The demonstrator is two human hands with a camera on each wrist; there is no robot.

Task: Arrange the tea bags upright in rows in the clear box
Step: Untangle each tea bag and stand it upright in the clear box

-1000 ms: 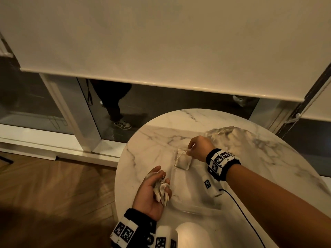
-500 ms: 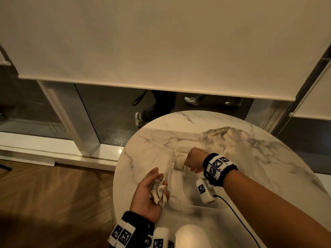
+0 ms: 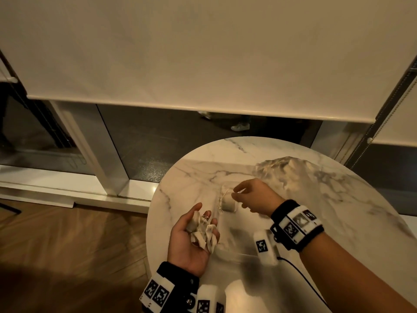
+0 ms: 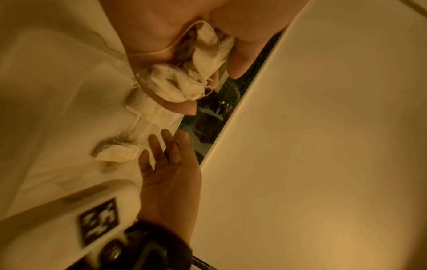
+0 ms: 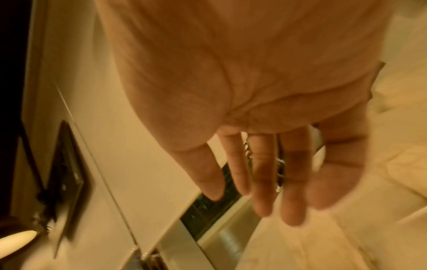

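Since the preceding frames, the right hand (image 3: 255, 195) has let go of the placed tea bag (image 3: 228, 203) and lifted clear, its fingers (image 5: 261, 173) now released and spread. That bag stands at the far end of the clear box (image 3: 228, 242), probably to start a row against the end wall. Left hand (image 3: 191, 238), palm up beside the box on the marble bench (image 3: 338, 199), cups the remaining tea bags (image 3: 203, 233) with fingers loosely curled round them, serving as a supply within short reach of the right hand. Box walls are barely discernible in the head view.
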